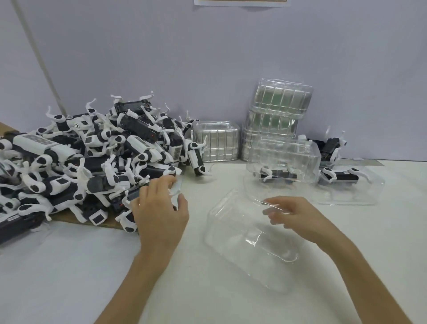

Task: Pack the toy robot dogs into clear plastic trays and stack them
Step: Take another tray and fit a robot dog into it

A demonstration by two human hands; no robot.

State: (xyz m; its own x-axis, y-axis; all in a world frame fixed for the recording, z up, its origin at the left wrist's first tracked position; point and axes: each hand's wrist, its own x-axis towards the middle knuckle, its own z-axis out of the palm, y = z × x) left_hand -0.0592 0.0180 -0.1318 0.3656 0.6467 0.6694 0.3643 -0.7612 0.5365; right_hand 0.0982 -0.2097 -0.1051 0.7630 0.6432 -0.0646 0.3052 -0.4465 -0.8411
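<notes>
Reaching for a dog, tray waiting: snags are the risk

The left hand point(159, 208), fingers spread and holding nothing, is at the near right edge of the pile of toy robot dogs point(92, 162). Their thin white legs interlock, so lifting one could drag neighbours onto the counter point(196, 289). The right hand point(293, 215) curls at the far rim of the empty clear tray point(242, 242); whether it pinches the rim I cannot tell. Unheld, the light tray could skid or tip.

the pile of toy dogs point(80, 162) runs off the left edge. the right hand point(298, 215) has blurry fingertips point(269, 211) seen through the clear tray point(242, 242). the paper point(240, 2) up top is cut off.
</notes>
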